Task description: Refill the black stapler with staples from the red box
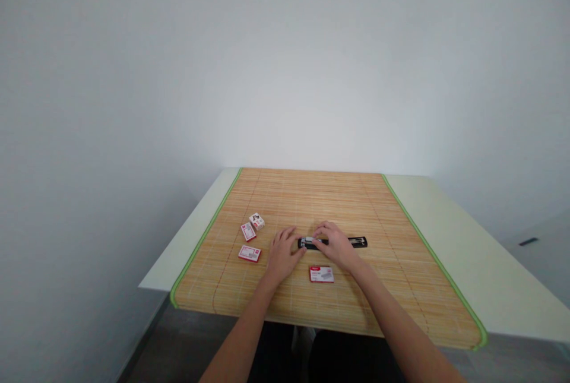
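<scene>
A black stapler [360,243] lies opened out lengthwise on the bamboo mat, its metal inside facing up. At its left end, my left hand [281,254] has thumb and fingers closed around the tip. Over the middle of the stapler is my right hand [337,246], its thumb and fingers pinching a small light-grey piece that looks like a strip of staples [309,239]. My right fingers partly cover that piece and the stapler. Just in front of the stapler, between my forearms, sits a red and white staple box [321,274].
To the left lie two more red and white boxes, one nearer [250,253] and one farther [248,231], beside a small white box [257,221]. The green-edged bamboo mat [312,193] covers the middle of a white table [449,228]. A wall [312,74] rises behind.
</scene>
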A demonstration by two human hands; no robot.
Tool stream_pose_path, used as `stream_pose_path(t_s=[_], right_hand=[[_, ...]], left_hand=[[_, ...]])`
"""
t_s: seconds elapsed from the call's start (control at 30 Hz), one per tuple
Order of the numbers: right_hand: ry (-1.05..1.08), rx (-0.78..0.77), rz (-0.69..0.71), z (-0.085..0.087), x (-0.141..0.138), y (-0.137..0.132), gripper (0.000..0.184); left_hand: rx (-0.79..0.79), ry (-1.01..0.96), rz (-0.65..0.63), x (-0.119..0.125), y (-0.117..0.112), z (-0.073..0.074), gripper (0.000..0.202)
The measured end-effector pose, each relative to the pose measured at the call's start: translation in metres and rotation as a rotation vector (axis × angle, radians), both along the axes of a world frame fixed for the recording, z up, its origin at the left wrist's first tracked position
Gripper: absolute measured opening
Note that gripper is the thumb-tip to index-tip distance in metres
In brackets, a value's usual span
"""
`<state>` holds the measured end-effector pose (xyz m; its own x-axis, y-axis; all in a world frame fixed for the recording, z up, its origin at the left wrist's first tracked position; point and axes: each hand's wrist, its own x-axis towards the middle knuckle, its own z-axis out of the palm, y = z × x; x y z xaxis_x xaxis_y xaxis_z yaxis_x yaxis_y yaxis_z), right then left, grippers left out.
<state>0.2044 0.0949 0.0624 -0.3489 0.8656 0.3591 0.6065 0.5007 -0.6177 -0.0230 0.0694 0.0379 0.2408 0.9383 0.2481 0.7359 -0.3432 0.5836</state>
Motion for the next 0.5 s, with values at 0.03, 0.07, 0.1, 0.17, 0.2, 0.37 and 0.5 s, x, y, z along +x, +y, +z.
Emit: stream_pose_path(t_s=[0.03,0.07,0.1,0.17,0.2,0.37,0.5], right_hand=[[-0.001,-0.003,0.001,-0.0004,0.0001,0.0008,0.01],[-0.002,-0.007,0.003,-0.0008,0.0002,0.0017,0.009],[-0.004,-0.011,0.006,-0.0012,0.0004,0.0026,0.009],[-0.006,-0.021,0.012,-0.0018,0.0007,0.0043,0.008],[-0.006,-0.025,0.015,-0.0021,0.0009,0.0051,0.008],[-0.005,-0.04,0.03,-0.0014,0.0012,0.0073,0.007],[0.0,-0.045,0.041,-0.0005,0.0008,0.008,0.006]], left_hand=[[0.0,0.0,-0.001,-0.0001,0.0,0.0001,0.031],[-0.001,0.0,-0.002,-0.0001,0.0001,0.0002,0.031],[-0.003,-0.001,-0.003,-0.0002,0.0001,0.0003,0.031],[-0.008,-0.004,-0.002,-0.0002,0.0002,0.0004,0.031],[-0.01,-0.006,-0.003,-0.0002,0.0002,0.0005,0.031],[-0.014,-0.013,-0.004,0.0001,-0.0003,0.0012,0.032],[-0.036,-0.011,0.001,0.0004,-0.0005,0.0026,0.031]])
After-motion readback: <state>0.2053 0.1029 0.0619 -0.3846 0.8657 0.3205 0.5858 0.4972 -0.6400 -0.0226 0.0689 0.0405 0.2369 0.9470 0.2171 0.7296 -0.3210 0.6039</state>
